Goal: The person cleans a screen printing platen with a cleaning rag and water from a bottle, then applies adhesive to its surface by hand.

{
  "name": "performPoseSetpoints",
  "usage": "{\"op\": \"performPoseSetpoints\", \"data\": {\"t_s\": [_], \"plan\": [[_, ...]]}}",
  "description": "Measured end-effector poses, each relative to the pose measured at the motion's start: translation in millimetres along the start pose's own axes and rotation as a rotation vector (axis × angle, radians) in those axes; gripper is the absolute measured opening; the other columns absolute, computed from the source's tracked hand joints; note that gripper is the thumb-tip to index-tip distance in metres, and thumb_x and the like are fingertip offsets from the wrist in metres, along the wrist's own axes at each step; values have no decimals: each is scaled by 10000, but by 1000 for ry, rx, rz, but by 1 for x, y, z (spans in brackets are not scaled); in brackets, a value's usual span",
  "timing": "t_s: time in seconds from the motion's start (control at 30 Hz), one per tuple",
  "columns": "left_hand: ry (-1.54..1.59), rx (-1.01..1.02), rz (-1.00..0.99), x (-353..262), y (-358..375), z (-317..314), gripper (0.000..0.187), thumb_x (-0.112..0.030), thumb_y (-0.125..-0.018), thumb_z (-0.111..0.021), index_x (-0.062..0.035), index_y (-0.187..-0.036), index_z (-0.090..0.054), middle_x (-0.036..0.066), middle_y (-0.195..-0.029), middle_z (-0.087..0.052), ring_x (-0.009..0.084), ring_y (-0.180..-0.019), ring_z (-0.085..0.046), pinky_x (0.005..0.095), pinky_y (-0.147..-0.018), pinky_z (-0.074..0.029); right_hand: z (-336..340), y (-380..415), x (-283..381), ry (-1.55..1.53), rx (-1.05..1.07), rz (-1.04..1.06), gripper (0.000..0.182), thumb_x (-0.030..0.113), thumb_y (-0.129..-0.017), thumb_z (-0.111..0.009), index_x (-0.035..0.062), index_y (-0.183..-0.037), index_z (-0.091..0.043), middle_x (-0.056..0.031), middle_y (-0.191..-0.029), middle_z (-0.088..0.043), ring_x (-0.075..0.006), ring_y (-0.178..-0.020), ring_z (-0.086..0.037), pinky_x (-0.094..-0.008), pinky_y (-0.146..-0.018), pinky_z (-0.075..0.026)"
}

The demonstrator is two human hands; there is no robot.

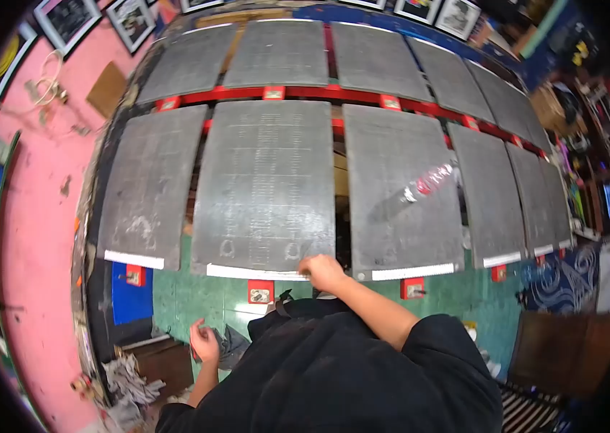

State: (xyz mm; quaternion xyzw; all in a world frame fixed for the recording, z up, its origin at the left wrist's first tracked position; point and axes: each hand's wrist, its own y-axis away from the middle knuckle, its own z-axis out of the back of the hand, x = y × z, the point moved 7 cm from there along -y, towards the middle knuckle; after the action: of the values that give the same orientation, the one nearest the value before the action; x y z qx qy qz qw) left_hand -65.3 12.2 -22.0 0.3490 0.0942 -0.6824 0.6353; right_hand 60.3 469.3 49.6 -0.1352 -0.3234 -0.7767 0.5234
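Right hand (pixel 323 273): fingers curled in, at the near right corner of the centre panel (pixel 263 187). I cannot tell whether they grip the white strip (pixel 247 272) or only touch the edge. Left hand (pixel 205 343): low and well apart from the panel, fingers partly bent, beside a grey bag (pixel 233 348); from my view I cannot confirm whether it holds anything.

Governing relation: the centre panel lies directly ahead of the body, its long axis running away from me, its near edge crosswise. The strip follows that near edge, extending left from the right hand, which is the nearer hand. The panel's main face lies forward and left of the right hand, forward and right of the left. A bottle (pixel 431 180) lies slantwise on the right panel (pixel 391 144).
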Motion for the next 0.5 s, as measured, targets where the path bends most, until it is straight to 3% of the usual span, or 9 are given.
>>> {"op": "performPoseSetpoints", "data": {"t_s": [0.03,0.07,0.1,0.17,0.23,0.3,0.4,0.43,0.5], "plan": [[111,-108,-206,-56,-9,4,347,30,-902,-631,-62,-1235,-667,128,-1204,-653,210,-875,-641,327,-784,-528,2,12,0,-253,-5,8,425,6,-720,-714,84,-1127,-811,-173,-1155,-765,-400,-1028,-722,-412,-930,-588],[233,-220,-402,-104,-18,9,328,81,-899,-603,-28,-1201,-667,125,-1170,-646,207,-881,-638,334,-772,-528,25,31,7,-379,-138,11,386,-38,-737,-657,66,-1074,-814,-127,-1104,-792,-338,-1012,-741,-402,-922,-583],[223,-199,-498,-136,-18,27,326,86,-900,-603,-19,-1203,-665,125,-1166,-644,207,-884,-638,332,-765,-528,17,45,3,-425,-148,6,386,-38,-737,-657,66,-1074,-814,-127,-1104,-792,-338,-1012,-741,-402,-922,-583],[315,-137,-643,-206,-29,2,316,81,-906,-610,-9,-1204,-666,122,-1166,-642,203,-888,-645,324,-770,-532,39,78,-64,-880,-459,-195,406,-25,-790,-656,49,-1173,-768,-121,-1163,-773,-292,-1055,-742,-372,-940,-582],[360,-83,-702,-265,-20,-24,307,72,-911,-618,-7,-1203,-669,119,-1170,-643,199,-888,-651,318,-781,-536,48,122,-132,-1449,-576,-398,376,40,-895,-648,36,-1267,-705,-131,-1203,-735,-276,-1059,-714,-425,-920,-590],[478,153,-774,-321,-8,-56,278,57,-922,-633,-15,-1185,-687,115,-1161,-660,190,-906,-667,310,-814,-543,77,167,-156,-2021,-657,-382,429,99,-964,-633,56,-1389,-589,-150,-1268,-678,-272,-1093,-684,-450,-898,-598],[423,397,-852,-387,24,-107,240,40,-929,-648,-21,-1154,-705,108,-1152,-682,176,-926,-680,309,-834,-549,115,223,-199,-2242,-813,-421,544,50,-941,-687,56,-1449,-492,-166,-1306,-632,-281,-1150,-652,-478,-907,-602],[424,395,-856,-402,33,-123,240,40,-929,-648,-21,-1154,-705,108,-1152,-682,176,-926,-680,309,-834,-549,119,228,-214,-2242,-813,-416,544,50,-941,-687,56,-1449,-492,-166,-1306,-632,-281,-1150,-652,-478,-907,-602],[418,654,-796,-428,59,-172,223,16,-932,-667,-27,-1146,-712,109,-1144,-696,174,-943,-687,311,-842,-550,142,268,-265,-1671,-1338,-561,642,-29,-876,-726,56,-1452,-454,-176,-1309,-611,-315,-1136,-656,-466,-944,-578]]}}
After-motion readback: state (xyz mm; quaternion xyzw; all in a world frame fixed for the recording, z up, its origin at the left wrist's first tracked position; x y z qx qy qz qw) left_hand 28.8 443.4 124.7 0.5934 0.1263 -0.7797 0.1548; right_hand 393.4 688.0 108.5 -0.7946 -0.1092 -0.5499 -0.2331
